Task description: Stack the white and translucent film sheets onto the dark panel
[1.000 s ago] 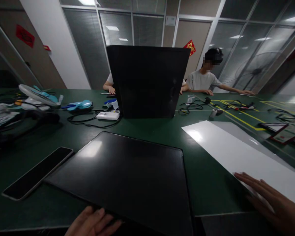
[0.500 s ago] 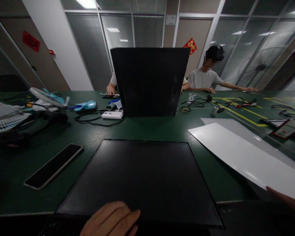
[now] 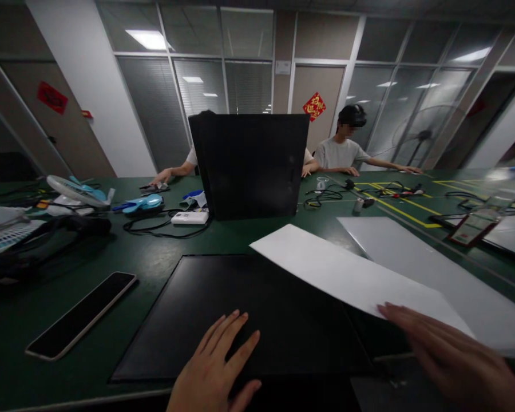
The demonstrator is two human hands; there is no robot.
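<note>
Head view, nearest first: the left hand (image 3: 217, 366) is over the near part of the flat black panel (image 3: 223, 309), fingers spread and gripping nothing; whether the fingertips touch the surface cannot be told. The right hand (image 3: 455, 355) is blurred, its fingers fairly straight and close together at the near edge of the white sheet (image 3: 326, 266); its thumb is hidden, so whether it pinches the sheet cannot be told. The panel lies on the green table (image 3: 154, 252) in front of the person, and the sheet slants over its far right part, blocking that corner from sight. A phone (image 3: 81, 315) lies just left of the panel, apart from it. Right of the white sheet, partly behind it, lies a greyish sheet (image 3: 429, 263). Farther left sit a dark strap (image 3: 64, 234), a white fan (image 3: 8, 229) and a light-blue object (image 3: 143, 203); nearer the middle, a white box (image 3: 189, 218) has black cable beside it. Beyond the panel, a large upright black screen (image 3: 253, 166) hides most of a seated person, whose forearms show at both sides. To its right are more cables (image 3: 326, 194), a small cylinder (image 3: 358, 205) and yellow tape lines (image 3: 405, 209). Farther off, another person (image 3: 342, 151) in a headset sits with both arms on the table, before glass partitions.
</note>
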